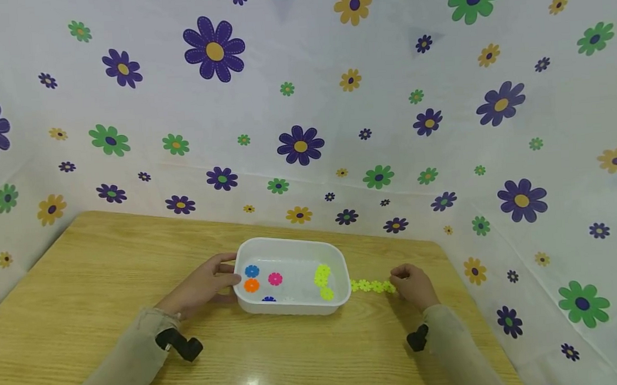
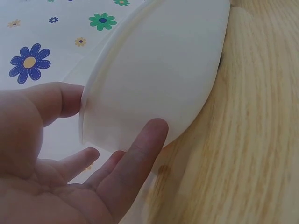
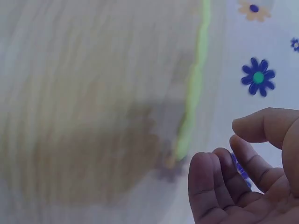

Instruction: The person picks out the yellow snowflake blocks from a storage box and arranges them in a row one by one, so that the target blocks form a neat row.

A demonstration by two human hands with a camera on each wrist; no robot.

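Note:
My left hand [image 1: 208,284] holds the left end of a white plastic tub [image 1: 294,307], thumb over the rim. In the left wrist view, the index finger touches the tub's outer wall [image 2: 140,84]. Right of the tub, a straight chain of yellow snowflake discs [image 1: 364,285] lies on the table. My right hand [image 1: 414,286] is at the chain's right end. In the right wrist view, its fingers [image 3: 201,182] are loosely bent beside the tip of the blurred chain [image 3: 194,93], thumb apart from them, with nothing between.
Inside the tub lie a blue disc [image 1: 252,271], an orange disc [image 1: 252,285], a pink disc [image 1: 275,279], a dark blue disc [image 1: 269,299] partly hidden by the front wall, and several yellow discs [image 1: 322,275]. Flower-patterned cloth [image 1: 261,113] hangs behind the wooden table [image 1: 297,358].

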